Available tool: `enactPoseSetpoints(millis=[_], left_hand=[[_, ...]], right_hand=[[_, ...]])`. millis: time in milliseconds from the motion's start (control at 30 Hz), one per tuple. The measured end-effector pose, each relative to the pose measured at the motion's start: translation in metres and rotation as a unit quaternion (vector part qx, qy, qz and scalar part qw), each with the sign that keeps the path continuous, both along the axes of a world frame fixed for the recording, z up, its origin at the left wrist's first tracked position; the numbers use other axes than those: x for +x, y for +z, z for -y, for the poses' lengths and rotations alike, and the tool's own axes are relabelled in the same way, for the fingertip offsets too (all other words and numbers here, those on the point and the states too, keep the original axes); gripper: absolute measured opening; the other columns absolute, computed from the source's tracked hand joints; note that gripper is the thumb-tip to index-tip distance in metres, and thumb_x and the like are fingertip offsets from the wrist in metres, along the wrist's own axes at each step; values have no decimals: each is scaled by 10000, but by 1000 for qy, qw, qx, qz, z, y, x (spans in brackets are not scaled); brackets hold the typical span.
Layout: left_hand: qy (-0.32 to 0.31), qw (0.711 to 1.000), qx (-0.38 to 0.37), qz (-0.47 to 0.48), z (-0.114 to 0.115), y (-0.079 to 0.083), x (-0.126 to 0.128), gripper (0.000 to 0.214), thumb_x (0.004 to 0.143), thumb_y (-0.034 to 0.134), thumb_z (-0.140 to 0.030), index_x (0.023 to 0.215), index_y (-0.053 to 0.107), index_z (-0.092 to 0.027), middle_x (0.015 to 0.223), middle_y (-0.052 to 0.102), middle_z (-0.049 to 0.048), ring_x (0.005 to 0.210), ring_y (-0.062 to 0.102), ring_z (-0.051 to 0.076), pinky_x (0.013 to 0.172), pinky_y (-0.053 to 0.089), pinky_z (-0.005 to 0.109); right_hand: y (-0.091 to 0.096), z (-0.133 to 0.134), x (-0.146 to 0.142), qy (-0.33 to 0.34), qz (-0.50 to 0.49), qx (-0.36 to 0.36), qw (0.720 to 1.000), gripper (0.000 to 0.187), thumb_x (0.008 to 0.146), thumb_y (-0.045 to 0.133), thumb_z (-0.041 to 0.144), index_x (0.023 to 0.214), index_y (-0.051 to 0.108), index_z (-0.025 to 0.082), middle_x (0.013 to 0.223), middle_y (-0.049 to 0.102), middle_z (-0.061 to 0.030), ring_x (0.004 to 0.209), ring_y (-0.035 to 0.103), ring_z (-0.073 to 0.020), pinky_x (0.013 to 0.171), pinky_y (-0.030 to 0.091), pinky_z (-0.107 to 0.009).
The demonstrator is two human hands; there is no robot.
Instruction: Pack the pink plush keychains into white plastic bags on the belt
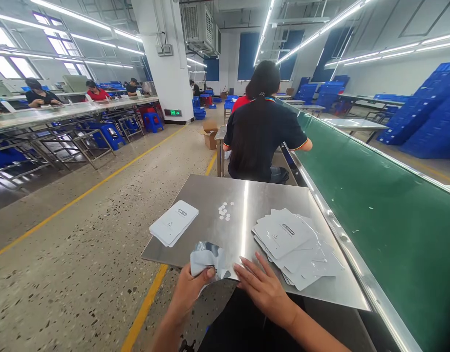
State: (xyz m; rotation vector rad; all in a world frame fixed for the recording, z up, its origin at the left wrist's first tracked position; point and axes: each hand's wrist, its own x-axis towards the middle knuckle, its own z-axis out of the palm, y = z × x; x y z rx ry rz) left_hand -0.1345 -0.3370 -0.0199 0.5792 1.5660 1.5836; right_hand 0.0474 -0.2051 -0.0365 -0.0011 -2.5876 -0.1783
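My left hand point(190, 288) is closed on a crumpled silvery pouch point(207, 258) at the near edge of a steel table point(246, 195). My right hand point(263, 284) lies with fingers stretched out on the table edge, fingertips touching the pouch and close to a spread heap of white pouches point(294, 244). A neat small stack of white pouches point(173, 223) lies at the table's left. Several small white round stickers point(225, 210) sit in the middle.
A green conveyor belt point(386, 210) runs along the right. A person in a dark shirt point(263, 132) sits just beyond the table, back to me. Other workers sit at long benches far left. Blue crates point(426, 117) are stacked at right. Yellow floor line point(144, 308) at left.
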Motion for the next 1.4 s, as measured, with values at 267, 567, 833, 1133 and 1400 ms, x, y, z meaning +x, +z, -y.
enactPoseSetpoints(millis=[267,567,833,1133,1400], left_hand=[[-88,989,-4,-116,-1,10,30,229,672,687,-344,733,601,-140,665,540,-10,623,452,120,584,356,219],[-134,971,-5,-198,-5,26,51,178,690,664,-319,751,601,-165,683,535,-24,649,433,127,595,335,214],[-151,973,26,-173,-2,31,53,227,767,593,-378,826,630,-162,760,610,0,700,508,147,631,390,225],[-53,938,-1,-343,-20,28,-38,542,863,403,-469,1350,335,-242,1426,337,88,1326,256,256,1063,234,440],[52,732,-226,-641,-42,-18,-113,433,896,344,-332,1273,459,-154,1369,421,123,1288,334,286,1046,236,505]], right_hand=[[51,5,4,-102,-149,-380,907,150,845,531,202,924,653,237,908,622,-51,836,606,-165,672,534,-299],[100,23,-1,-67,-125,-490,860,61,802,594,270,778,640,239,873,559,-34,827,569,-158,693,503,-283],[104,21,11,-43,-10,-368,929,242,823,545,317,1049,617,268,1133,561,-70,1012,553,-206,803,509,-341],[86,-60,29,-401,-144,-353,833,469,746,561,537,1127,575,265,864,653,-28,534,546,-146,518,450,-292],[43,-113,42,-477,-197,-288,807,537,797,445,563,1191,514,205,1153,568,-96,973,547,-279,816,422,-449]])
